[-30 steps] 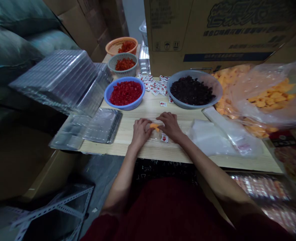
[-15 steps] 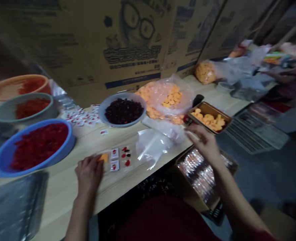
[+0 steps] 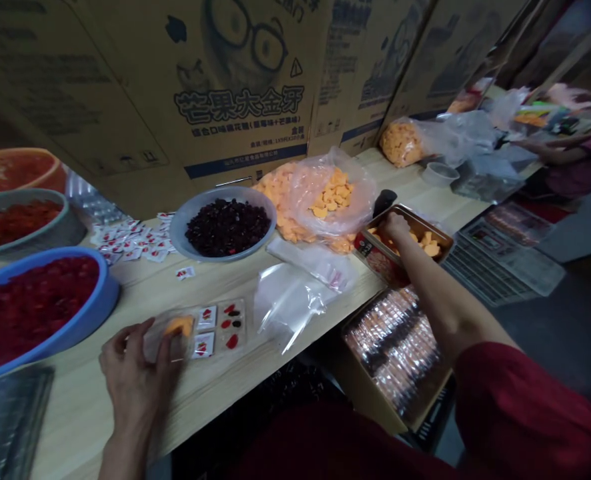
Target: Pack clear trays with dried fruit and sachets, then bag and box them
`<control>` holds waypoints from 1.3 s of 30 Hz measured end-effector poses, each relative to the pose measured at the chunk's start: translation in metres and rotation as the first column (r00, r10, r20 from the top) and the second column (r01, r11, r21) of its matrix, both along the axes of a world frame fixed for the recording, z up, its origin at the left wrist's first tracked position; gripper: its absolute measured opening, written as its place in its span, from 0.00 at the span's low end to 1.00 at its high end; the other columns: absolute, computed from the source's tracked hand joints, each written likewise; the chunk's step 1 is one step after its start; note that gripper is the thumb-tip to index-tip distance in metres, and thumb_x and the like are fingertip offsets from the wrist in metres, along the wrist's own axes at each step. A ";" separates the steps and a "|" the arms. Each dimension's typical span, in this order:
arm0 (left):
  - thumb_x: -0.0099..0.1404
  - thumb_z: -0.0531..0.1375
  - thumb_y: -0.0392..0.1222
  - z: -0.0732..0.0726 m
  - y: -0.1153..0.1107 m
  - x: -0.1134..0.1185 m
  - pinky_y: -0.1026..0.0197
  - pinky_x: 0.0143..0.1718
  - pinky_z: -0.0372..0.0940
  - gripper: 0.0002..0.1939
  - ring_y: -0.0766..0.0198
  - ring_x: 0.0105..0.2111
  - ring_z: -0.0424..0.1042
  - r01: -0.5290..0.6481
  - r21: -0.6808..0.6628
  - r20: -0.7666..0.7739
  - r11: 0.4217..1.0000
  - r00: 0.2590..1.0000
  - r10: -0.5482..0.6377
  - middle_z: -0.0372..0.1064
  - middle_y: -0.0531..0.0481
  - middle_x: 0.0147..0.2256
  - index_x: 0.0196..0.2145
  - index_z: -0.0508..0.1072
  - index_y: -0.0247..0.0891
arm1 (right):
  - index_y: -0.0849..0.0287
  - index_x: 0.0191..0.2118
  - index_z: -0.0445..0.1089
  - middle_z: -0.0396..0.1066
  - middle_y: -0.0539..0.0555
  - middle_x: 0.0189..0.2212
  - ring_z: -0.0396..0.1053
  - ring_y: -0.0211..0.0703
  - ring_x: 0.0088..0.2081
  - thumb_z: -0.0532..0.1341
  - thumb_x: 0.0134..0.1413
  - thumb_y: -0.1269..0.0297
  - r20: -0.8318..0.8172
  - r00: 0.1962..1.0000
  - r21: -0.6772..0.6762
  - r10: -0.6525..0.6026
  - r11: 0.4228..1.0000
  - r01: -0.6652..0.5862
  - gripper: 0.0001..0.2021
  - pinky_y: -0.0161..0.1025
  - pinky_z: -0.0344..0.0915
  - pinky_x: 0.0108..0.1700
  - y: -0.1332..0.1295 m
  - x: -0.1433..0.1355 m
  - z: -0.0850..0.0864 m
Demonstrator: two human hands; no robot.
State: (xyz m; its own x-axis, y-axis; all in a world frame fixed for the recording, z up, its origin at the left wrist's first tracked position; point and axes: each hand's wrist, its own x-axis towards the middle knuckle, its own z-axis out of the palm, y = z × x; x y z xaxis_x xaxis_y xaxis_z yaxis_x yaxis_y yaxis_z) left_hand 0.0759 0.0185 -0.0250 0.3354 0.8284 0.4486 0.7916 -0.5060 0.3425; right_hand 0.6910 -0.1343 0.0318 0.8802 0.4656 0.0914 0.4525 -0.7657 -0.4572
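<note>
My left hand (image 3: 138, 367) is at the left end of a clear plastic tray (image 3: 240, 341), thumb and fingers on its edges. In the tray lie an orange candy piece (image 3: 179, 325), two small white sachets (image 3: 204, 345) with red prints, and several red and black candies (image 3: 231, 324). My right hand (image 3: 396, 227) reaches down into a rectangular tin (image 3: 383, 262) of orange candy pieces (image 3: 428, 245); its fingertips are hidden inside. Clear plastic bags (image 3: 290, 293) lie flat between the tray and the tin.
Bowls of dark candies (image 3: 228, 227) and red candies (image 3: 40, 307) stand on the table, with loose sachets (image 3: 133, 240) between them. Orange pieces (image 3: 335, 193) fill an open bag behind. Below the edge, a carton (image 3: 400, 350) holds wrapped packs. A co-worker's sleeve (image 3: 583, 157) shows far right.
My right hand has moved from beside the tin's near left corner down into it. My left hand stays at the tray's left end, its thumb and fingers now more spread. The view has shifted right.
</note>
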 end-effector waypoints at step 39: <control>0.68 0.59 0.41 -0.010 -0.021 -0.023 0.60 0.39 0.65 0.08 0.62 0.34 0.70 -0.004 -0.456 0.352 0.890 0.918 0.184 0.75 0.48 0.39 0.44 0.71 0.40 | 0.57 0.42 0.78 0.79 0.57 0.42 0.75 0.50 0.45 0.62 0.52 0.65 -0.230 0.349 0.546 0.909 0.417 -0.727 0.12 0.50 0.70 0.50 0.118 -0.453 -0.090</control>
State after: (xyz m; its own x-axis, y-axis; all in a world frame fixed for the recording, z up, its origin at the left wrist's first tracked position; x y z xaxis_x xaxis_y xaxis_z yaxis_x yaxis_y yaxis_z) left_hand 0.0527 -0.0029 -0.0350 0.1264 0.9862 0.1074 0.5923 -0.1619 0.7893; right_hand 0.2375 -0.0159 -0.0585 0.0224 0.9918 0.1255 0.4437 0.1026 -0.8903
